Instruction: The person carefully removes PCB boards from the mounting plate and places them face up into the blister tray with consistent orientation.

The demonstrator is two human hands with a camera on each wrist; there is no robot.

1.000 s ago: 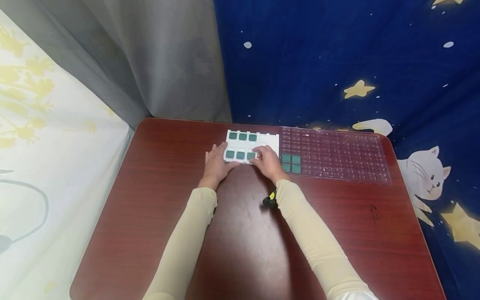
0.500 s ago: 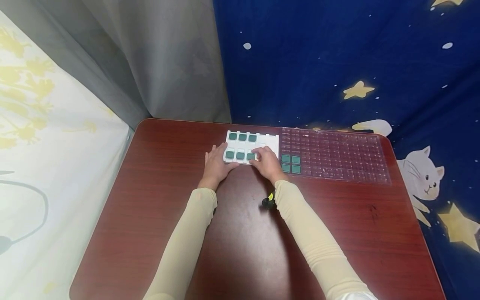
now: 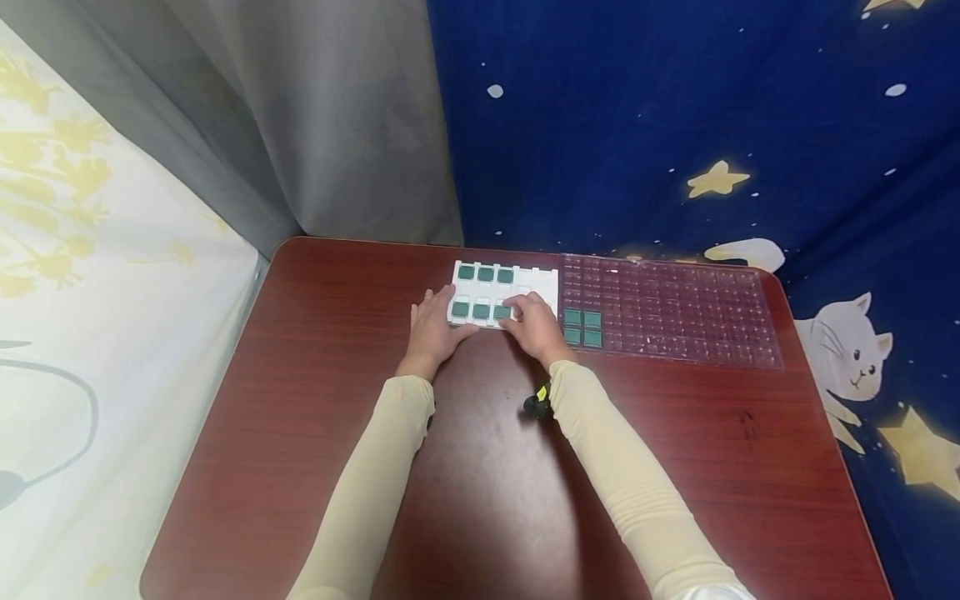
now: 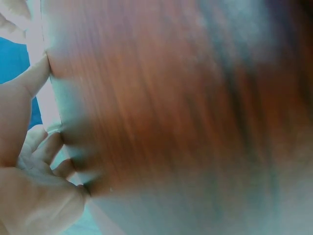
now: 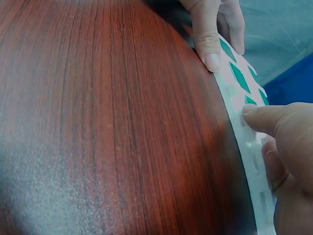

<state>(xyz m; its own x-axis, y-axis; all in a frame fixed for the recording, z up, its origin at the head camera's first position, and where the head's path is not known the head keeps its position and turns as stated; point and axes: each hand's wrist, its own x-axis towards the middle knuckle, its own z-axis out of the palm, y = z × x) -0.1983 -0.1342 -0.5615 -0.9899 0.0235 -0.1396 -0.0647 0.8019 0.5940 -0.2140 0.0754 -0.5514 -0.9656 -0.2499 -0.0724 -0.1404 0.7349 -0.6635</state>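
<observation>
A white tray point(image 3: 483, 291) with green square tiles point(image 3: 486, 273) in its two rows lies near the table's far edge. My left hand point(image 3: 431, 329) holds its left end, thumb along the near edge and fingers at the side. At the near row's third slot, my right hand point(image 3: 536, 327) pinches a green tile point(image 3: 502, 312) between thumb and index finger. The right wrist view shows that thumb point(image 5: 261, 117) at the tile's near edge; most of the tile is hidden there. The left wrist view catches the left hand point(image 4: 39, 196) against the tray's edge.
A clear plastic sheet of small square pockets point(image 3: 690, 312) lies right beside the tray, several green tiles point(image 3: 572, 317) at its left end. Curtains point(image 3: 360, 125) hang behind the reddish-brown table point(image 3: 300, 375). A black-and-yellow item point(image 3: 537, 402) sits at the right wrist.
The right hand has shifted very slightly at the third tile of the near row. The left hand and the tray stay in place.
</observation>
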